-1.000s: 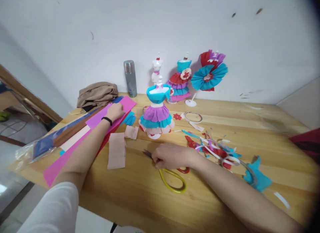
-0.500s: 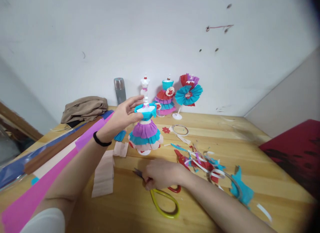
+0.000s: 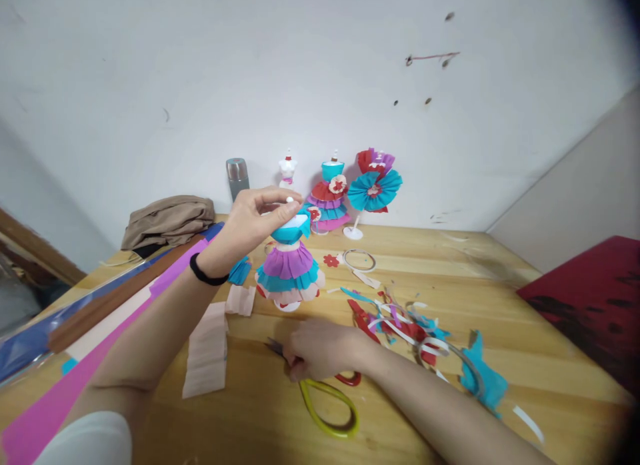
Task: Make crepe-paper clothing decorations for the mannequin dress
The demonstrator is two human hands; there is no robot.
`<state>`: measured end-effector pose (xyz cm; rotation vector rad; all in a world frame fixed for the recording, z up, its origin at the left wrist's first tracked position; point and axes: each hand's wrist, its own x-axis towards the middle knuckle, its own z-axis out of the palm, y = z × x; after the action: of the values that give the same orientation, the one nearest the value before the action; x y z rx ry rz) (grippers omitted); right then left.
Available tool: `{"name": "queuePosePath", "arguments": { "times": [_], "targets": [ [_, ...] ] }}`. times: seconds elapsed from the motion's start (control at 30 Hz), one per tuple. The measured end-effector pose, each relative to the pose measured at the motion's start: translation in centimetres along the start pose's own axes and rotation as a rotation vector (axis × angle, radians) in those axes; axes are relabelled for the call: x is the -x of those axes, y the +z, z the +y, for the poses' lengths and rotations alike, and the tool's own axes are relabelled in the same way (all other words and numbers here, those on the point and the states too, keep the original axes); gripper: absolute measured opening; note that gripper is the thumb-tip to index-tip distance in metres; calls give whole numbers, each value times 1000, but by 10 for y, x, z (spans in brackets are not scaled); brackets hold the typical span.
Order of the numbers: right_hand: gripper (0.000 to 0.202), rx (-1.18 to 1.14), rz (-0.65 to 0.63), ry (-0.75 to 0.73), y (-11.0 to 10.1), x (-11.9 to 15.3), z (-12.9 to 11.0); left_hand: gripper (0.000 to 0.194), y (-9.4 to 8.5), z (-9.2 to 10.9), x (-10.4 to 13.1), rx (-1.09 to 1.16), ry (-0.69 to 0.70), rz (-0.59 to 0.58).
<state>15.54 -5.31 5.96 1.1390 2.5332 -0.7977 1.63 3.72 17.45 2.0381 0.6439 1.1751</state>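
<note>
The front form (image 3: pixel 289 262) stands upright on the worktop (image 3: pixel 240 418), well dressed by now: a teal top, a pale waist, then purple, teal and pale ruffled tiers, with red bits at the hem. The left hand (image 3: pixel 250 218) is narrow, thumb and fingers closed about its neck just under the white knob. The right hand (image 3: pixel 320 348) is closed on the scissors (image 3: pixel 333 432), resting low over the worktop; whether the blades are slightly parted, I cannot tell.

Behind, the middle form (image 3: pixel 327 192) looks complete, tiered and flowered, and the right form (image 3: pixel 375 190) wears its red and purple top with a big teal fan. The white form (image 3: pixel 287 168) shows mostly bare above the left hand, with only red at the neck and some pink lower down.

Paper remains unattached: a pale strip (image 3: pixel 206 352), a smaller pale piece (image 3: pixel 241 300) and a long pink sheet (image 3: pixel 60 398). A red flower (image 3: pixel 331 260) lies loose beside a ring, and scraps (image 3: pixel 413 330) are strewn to the right. A small flower shows beside the teal top; which form bears it is unclear.
</note>
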Motion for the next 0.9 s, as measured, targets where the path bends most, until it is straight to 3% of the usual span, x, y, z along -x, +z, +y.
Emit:
{"name": "queuePosePath", "arguments": {
  "times": [0.3,0.57,0.73,0.9],
  "targets": [
    [27,3,10,-10,-1,2,-1,22,-9,0,-25,-5,-68,-9],
    [25,11,28,2,0,1,-1,17,-21,-32,-59,157,-188,16],
    [25,-2,11,2,1,-1,0,18,-24,-45,-66,122,-145,52],
    [27,-23,4,18,2,-3,3,22,-18,-44,-62,61,-112,26]
  ]
}}
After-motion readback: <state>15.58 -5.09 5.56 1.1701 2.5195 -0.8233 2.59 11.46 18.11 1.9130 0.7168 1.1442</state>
